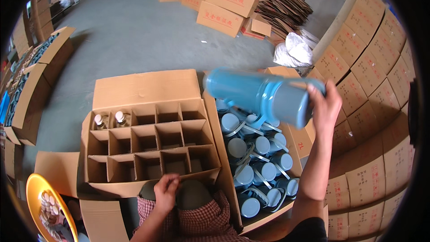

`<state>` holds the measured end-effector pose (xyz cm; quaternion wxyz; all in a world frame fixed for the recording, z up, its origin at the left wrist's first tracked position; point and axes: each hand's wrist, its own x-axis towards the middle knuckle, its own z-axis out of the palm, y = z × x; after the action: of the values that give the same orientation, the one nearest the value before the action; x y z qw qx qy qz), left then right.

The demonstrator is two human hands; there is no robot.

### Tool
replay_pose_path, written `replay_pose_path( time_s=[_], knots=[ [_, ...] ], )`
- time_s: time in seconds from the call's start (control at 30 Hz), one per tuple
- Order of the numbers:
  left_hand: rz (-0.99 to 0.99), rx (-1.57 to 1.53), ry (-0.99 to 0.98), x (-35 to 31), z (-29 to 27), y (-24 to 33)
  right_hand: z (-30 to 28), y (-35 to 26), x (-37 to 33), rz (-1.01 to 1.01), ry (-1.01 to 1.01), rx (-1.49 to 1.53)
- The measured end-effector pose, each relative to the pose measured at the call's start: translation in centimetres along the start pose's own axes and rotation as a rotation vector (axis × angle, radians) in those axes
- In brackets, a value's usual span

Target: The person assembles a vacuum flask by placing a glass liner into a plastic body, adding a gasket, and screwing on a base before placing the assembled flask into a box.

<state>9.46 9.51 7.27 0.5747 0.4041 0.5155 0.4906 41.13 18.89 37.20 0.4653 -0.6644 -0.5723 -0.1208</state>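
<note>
My right hand [323, 105] grips a blue thermos flask [251, 90] by its right end, fingers hooked about the handle side. The flask lies nearly level in the air, slightly blurred, above an open carton [251, 226] full of upright blue flasks [264, 171] with pale handles. Over my lap, close to the near edge of a divided carton [148, 89], is my left hand [166, 192], its fingers curled together; whatever they may hold is hidden. Two clear bottles with white caps [120, 116] occupy the far left cells of the divided carton.
An orange-yellow basin [33, 197] of small white round pieces sits at the lower left. Stacked cartons [358, 71] form a wall on the right. More boxes [221, 18], flattened cardboard [284, 9] and white sacks [293, 50] stand farther off. Another open carton [38, 89] is at left.
</note>
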Motion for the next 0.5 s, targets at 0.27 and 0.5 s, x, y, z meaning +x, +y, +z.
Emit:
replay_pose_path(
  time_s=[0.27, 0.5],
  knots=[
    [-0.315, -0.868, 0.147, 2.1, -3.5, 6.7, -0.6, -5.8, -20.5, -0.492, -0.532, 0.487],
    [-0.175, -0.717, 0.411, 0.0, -10.5, 0.4, -1.0, -8.6, -27.7, -0.709, -1.091, 0.62]
  ],
)
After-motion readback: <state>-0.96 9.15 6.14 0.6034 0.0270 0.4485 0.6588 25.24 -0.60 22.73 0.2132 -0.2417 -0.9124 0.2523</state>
